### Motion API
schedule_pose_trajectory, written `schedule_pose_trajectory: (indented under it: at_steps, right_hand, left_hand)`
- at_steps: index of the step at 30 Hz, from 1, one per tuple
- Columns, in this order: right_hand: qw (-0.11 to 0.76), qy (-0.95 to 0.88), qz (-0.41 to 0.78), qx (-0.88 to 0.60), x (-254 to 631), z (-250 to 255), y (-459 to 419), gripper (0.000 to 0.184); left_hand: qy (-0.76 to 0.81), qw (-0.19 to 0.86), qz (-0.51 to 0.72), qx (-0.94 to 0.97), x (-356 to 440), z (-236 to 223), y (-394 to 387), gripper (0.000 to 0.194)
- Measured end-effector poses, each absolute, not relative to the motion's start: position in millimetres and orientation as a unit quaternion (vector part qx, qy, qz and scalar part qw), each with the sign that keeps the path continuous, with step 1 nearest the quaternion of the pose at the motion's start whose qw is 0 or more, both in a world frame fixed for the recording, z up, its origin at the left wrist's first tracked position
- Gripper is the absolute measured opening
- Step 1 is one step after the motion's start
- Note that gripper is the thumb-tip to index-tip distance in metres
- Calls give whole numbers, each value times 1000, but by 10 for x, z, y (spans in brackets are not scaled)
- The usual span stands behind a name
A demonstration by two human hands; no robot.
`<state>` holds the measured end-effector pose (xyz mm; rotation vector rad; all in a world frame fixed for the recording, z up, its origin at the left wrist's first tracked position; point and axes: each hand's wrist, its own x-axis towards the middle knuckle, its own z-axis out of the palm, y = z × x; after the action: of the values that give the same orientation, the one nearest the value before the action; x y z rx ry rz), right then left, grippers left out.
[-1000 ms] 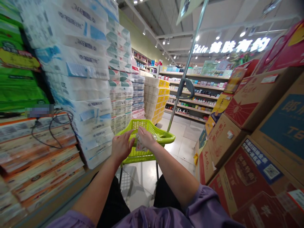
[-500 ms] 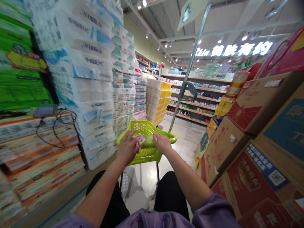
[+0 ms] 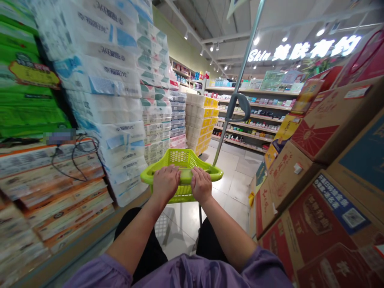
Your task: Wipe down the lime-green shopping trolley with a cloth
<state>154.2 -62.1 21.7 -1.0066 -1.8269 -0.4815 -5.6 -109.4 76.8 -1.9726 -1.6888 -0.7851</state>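
- At far left, we have bright green packs (image 3: 27,116) above orange-and-white packs (image 3: 72,204), with a black cable (image 3: 72,179) looping down over the latter.
- Next to these, we see toilet paper packs (image 3: 120,130) in a tall stack.
- Our left hand (image 3: 164,183) is closed over the cart's handlebar (image 3: 186,176), fingers curled forward around it.
- Straight ahead of us, in the aisle between the stacked goods, is the lime-green shopping cart (image 3: 181,197), its perforated basket beyond our hands.
- Our right hand (image 3: 201,184) is also closed on the handlebar, just beside our left, with a short stretch of bar showing between them.
- Beyond the cart, we see yellow-sided paper packs (image 3: 207,128) stacked up.
- A slanting metal pole (image 3: 244,64) with a grey loop (image 3: 246,107) rises at the cart's right.
- Farther back, shelves (image 3: 261,106) hold small boxes and bottles under a lit sign (image 3: 318,48).
- At far right, we have printed cardboard cartons (image 3: 339,116), piled up.
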Motion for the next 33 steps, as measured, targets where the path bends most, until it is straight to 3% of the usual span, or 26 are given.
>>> schedule_pose_trajectory:
  at_steps: [6, 13, 19, 33]
  right_hand:
    - [481, -750, -186, -415, 1540, 220, -604, 35]
    - [495, -739, -203, -410, 1554, 202, -590, 34]
    - [511, -727, -237, -392, 1534, 199, -563, 33]
    - [517, -727, -244, -380, 1539, 209, -555, 32]
  left_hand:
    - [-536, 259, -305, -743, 11, 517, -1274, 43]
    - [-578, 225, -338, -708, 33, 767, -1133, 42]
    - [-556, 267, -320, -720, 178, 647, -1172, 33]
    - [-489, 300, -314, -757, -111, 573, -1150, 34]
